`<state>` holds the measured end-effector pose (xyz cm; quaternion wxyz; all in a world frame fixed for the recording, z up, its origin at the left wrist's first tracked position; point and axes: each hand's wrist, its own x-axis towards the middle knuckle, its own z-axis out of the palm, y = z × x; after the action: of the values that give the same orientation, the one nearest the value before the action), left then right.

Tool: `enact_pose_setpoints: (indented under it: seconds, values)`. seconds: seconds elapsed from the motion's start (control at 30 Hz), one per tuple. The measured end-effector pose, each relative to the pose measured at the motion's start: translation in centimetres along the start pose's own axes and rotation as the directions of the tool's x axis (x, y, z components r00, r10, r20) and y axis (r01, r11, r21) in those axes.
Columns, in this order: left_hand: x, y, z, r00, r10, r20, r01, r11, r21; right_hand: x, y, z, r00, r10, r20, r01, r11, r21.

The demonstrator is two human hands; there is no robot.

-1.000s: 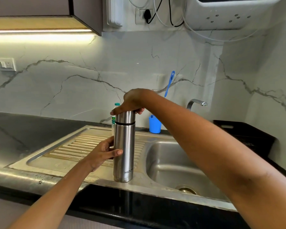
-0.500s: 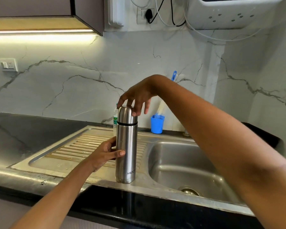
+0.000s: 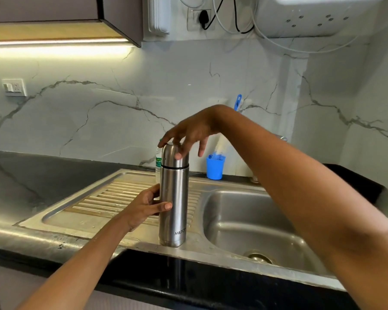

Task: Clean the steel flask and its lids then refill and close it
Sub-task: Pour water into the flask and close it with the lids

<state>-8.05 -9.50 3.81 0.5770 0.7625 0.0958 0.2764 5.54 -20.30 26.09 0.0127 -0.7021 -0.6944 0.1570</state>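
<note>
Wide stainless steel sink (image 3: 233, 220) with ribbed drainboard (image 3: 112, 198). Tall cylindrical brushed-steel flask (image 3: 174, 198) upright on the sink's front rim, between drainboard and basin, domed steel cap (image 3: 175, 162) on. Mid-body, left hand (image 3: 141, 209) grips it, thumb in front. Above, right hand (image 3: 193, 130) loosely spread, fingertips touching the cap. Behind, small blue plastic cup (image 3: 215, 167).

Steel drainboard (image 3: 94, 204) bearing upright flask (image 3: 174, 198); blue cup (image 3: 215, 167), bottle (image 3: 158, 162) behind.

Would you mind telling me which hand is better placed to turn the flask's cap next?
Right. The right hand has fingertips on the cap, while the left hand grips the flask body, steadying it upright.
</note>
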Motion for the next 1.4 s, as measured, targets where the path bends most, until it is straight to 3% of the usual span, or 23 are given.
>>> enact_pose_setpoints:
  seconds: [0.03, 0.1, 0.23, 0.3, 0.37, 0.43, 0.53, 0.6, 0.77, 0.87, 1.03, 1.1, 1.23, 1.33, 1.4]
  values:
    - [0.0, 0.0, 0.0, 1.0, 0.004, -0.005, -0.004, 1.0, -0.002, 0.1, 0.1, 0.4, 1.0, 0.017, -0.005, -0.018, 1.0, -0.019]
    - [-0.1, -0.1, 0.1, 1.0, 0.013, -0.018, -0.013, 1.0, -0.005, 1.0, -0.3, 1.3, 0.986, 0.052, -0.16, -0.068, 0.993, -0.095]
    - [-0.1, 0.1, 0.3, 0.999, 0.011, -0.032, -0.012, 1.0, -0.007, 2.5, -1.2, 3.6, 0.865, 0.122, -0.487, -0.331, 0.868, -0.37]
    - [-0.1, 0.2, 0.3, 1.0, 0.0, -0.026, 0.0, 1.0, -0.004, 2.6, -1.3, 3.8, 0.881, 0.118, -0.459, -0.333, 0.842, -0.424]
    - [-0.2, 0.4, 0.2, 1.0, -0.009, -0.008, 0.009, 1.0, -0.003, 1.5, -1.0, 3.2, 0.948, 0.134, -0.29, -0.209, 0.946, -0.248]
    - [-0.3, 0.5, 0.1, 1.0, -0.018, 0.006, 0.018, 1.0, -0.006, 0.3, 0.3, 2.3, 0.98, 0.013, -0.2, -0.038, 0.992, -0.123]
    - [-0.2, 0.4, 0.0, 1.0, -0.029, 0.006, 0.029, 0.999, -0.019, -0.2, 2.3, 3.5, 0.953, -0.151, -0.263, 0.154, 0.988, -0.008]
    - [-0.3, 0.4, 0.1, 1.0, -0.017, -0.012, 0.017, 1.0, -0.015, 0.9, 2.6, 5.0, 0.902, -0.217, -0.373, 0.204, 0.976, -0.073]
    - [0.0, 0.2, 0.3, 0.996, 0.057, -0.061, -0.058, 0.998, -0.006, 2.6, 0.8, 5.2, 0.839, -0.187, -0.51, -0.057, 0.903, -0.426]
    - [-0.2, 0.0, 0.3, 0.99, 0.112, -0.085, -0.112, 0.994, 0.012, 2.7, 0.5, 5.6, 0.803, -0.171, -0.571, -0.153, 0.866, -0.475]
    - [-0.2, -0.2, 0.5, 0.983, 0.138, -0.118, -0.135, 0.99, 0.028, 3.4, 0.3, 6.7, 0.712, -0.053, -0.7, -0.273, 0.897, -0.346]
    - [-0.4, 0.1, 0.7, 0.988, 0.112, -0.106, -0.112, 0.994, 0.01, 3.5, 0.1, 6.9, 0.714, -0.015, -0.7, -0.305, 0.894, -0.33]
    - [-1.3, 0.7, 0.9, 0.999, 0.025, -0.04, -0.024, 0.999, 0.023, 2.5, -0.3, 6.2, 0.834, 0.061, -0.549, -0.238, 0.937, -0.257]
    - [-2.2, 0.8, 1.2, 0.997, -0.073, 0.023, 0.069, 0.985, 0.159, 0.8, 0.1, 4.9, 0.949, 0.105, -0.297, -0.085, 0.993, 0.08]
    - [-2.6, 0.2, 1.8, 0.992, -0.09, -0.088, 0.113, 0.944, 0.31, 0.0, 1.5, 4.5, 0.974, 0.096, -0.207, -0.022, 0.943, 0.332]
